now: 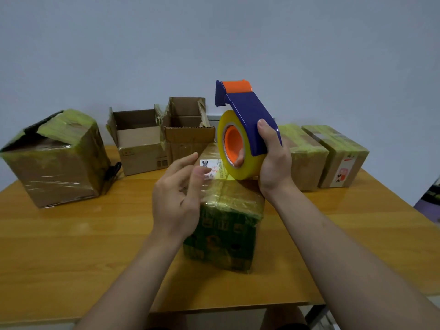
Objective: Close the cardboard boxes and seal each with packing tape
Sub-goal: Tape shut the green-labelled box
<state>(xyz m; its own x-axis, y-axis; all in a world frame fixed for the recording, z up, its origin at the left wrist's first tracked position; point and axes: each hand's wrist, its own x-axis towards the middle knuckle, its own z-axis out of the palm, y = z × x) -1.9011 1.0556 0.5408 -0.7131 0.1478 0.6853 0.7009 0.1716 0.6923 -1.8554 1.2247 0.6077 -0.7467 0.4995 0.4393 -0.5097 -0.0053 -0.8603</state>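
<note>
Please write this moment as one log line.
right hand grips tape dispenser | left hand open at centre box | box closed

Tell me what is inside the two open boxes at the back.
The left open box and the right open box show only bare cardboard inner walls, no contents. Their bottoms are hidden behind the front walls and flaps.

Wooden table (71, 234) — six cardboard boxes (57, 163) on it; two open, rear.
</note>
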